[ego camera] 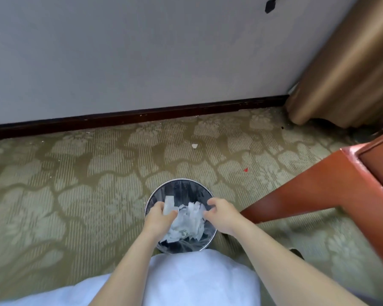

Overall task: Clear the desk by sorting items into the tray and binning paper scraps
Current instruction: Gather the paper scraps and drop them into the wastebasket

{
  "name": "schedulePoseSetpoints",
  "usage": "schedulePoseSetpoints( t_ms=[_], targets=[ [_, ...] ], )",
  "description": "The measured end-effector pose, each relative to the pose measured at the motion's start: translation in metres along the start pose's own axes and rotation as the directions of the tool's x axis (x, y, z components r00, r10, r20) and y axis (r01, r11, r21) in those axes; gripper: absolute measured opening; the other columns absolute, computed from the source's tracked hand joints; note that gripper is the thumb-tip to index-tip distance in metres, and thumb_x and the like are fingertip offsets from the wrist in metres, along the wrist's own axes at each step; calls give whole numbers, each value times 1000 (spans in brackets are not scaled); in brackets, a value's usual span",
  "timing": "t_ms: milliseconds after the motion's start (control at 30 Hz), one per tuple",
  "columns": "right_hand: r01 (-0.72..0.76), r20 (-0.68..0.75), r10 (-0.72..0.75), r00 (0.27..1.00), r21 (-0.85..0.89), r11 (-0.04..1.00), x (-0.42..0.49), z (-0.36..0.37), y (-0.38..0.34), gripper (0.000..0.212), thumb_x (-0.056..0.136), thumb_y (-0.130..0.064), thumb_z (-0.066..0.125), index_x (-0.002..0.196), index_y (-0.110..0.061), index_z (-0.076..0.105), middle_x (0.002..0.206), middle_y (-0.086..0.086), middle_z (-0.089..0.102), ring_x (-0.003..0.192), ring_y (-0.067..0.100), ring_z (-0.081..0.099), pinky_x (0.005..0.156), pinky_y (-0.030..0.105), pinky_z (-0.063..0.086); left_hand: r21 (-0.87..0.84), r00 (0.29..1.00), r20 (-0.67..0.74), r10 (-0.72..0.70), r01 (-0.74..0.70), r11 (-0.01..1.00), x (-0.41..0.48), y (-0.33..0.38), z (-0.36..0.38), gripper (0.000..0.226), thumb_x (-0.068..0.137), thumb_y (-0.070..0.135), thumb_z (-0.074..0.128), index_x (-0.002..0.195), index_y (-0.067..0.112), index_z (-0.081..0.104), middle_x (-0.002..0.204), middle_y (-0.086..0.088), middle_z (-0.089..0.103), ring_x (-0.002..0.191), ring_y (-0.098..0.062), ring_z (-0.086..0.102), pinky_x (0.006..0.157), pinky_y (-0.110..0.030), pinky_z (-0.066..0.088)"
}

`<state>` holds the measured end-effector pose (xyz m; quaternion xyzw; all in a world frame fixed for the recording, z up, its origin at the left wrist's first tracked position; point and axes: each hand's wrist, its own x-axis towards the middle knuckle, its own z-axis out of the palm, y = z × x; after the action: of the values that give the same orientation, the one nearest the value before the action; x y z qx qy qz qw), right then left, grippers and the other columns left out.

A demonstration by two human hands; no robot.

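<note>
White garment [197, 281] is filling the near view. My left hand [161, 217] is pinching a paper strip [169, 204] over the bin [179, 180], above scraps [188, 224] lying inside. My right hand [221, 215] is hanging loosely curled and looks empty. I'm aiming to release low, inside the rim, so nothing drifts onto the floor [75, 184].

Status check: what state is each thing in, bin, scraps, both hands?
bin: upright, open, crumpled paper inside.
left hand: over the bin, gripping a white paper piece.
right hand: over the bin, loosely curled, nothing visibly held.
white scrap: on the carpet, outside the bin.
red scrap: on the carpet.
</note>
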<state>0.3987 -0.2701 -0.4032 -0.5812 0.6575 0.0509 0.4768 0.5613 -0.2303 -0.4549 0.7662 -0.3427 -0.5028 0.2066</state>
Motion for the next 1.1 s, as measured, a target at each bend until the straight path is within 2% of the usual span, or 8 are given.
schedulePoseSetpoints(
  t_ms=[133, 267, 467, 700, 800, 867, 1033, 1100],
  targets=[
    [34, -21, -34, 999, -9, 999, -17, -13, 2, 36, 96, -21, 48, 129, -6, 53, 123, 12, 60, 100, 24, 59, 81, 25, 45, 0, 1000, 26, -6, 6, 1000, -7, -2, -1, 39, 93, 24, 55, 127, 7, 48, 114, -4, 55, 100, -18, 52, 82, -27, 39],
    [82, -13, -83, 996, -27, 996, -42, -34, 0, 26, 95, -17, 47, 115, -10, 62, 96, 4, 61, 85, 17, 54, 69, 23, 42, 33, 997, 33, 70, -71, 997, -25, 13, -11, 25, 93, 21, 54, 115, 8, 57, 115, -6, 62, 101, -19, 56, 81, -26, 38],
    [185, -102, -192, 976, -73, 980, -95, -69, -20, 22, 94, -18, 49, 107, -13, 65, 88, 1, 60, 90, 16, 54, 79, 22, 40, 178, 944, 114, 310, -326, 928, -78, 72, -28, 19, 95, 22, 49, 109, 13, 59, 107, 1, 61, 105, -15, 57, 85, -24, 40],
    [333, -228, -382, 896, -225, 916, -198, -119, -52, 26, 94, -20, 50, 115, -16, 64, 112, 2, 66, 105, 19, 59, 83, 24, 42, 374, 782, 255, 569, -622, 688, -179, 160, -54, 17, 93, 32, 51, 104, 23, 61, 105, 9, 64, 102, -8, 59, 88, -23, 44],
    [369, -293, -454, 841, -303, 879, -245, -141, -58, 24, 92, -20, 51, 113, -19, 64, 101, -1, 67, 104, 19, 60, 92, 28, 43, 451, 716, 315, 623, -690, 565, -229, 192, -61, 20, 93, 34, 51, 105, 22, 62, 103, 11, 63, 98, -7, 58, 84, -22, 42],
    [398, -333, -495, 803, -320, 860, -278, -157, -58, 24, 92, -18, 51, 112, -17, 64, 92, -3, 62, 95, 18, 61, 80, 25, 47, 473, 675, 337, 656, -724, 502, -262, 210, -62, 20, 93, 36, 50, 105, 24, 62, 104, 11, 63, 97, -6, 58, 84, -22, 43],
    [397, -432, -545, 718, -390, 831, -356, -199, -35, 25, 93, -18, 51, 115, -18, 64, 108, 0, 61, 98, 17, 60, 85, 29, 52, 459, 558, 395, 730, -808, 369, -333, 246, -48, 19, 93, 37, 50, 102, 26, 63, 102, 14, 64, 95, -4, 61, 86, -29, 52],
    [385, -469, -542, 697, -393, 835, -387, -214, -17, 23, 93, -20, 52, 112, -22, 64, 101, -6, 63, 93, 13, 62, 78, 24, 53, 449, 501, 422, 756, -840, 306, -357, 259, -36, 19, 92, 37, 51, 101, 27, 64, 103, 13, 66, 97, -5, 61, 89, -26, 49]
  ],
)
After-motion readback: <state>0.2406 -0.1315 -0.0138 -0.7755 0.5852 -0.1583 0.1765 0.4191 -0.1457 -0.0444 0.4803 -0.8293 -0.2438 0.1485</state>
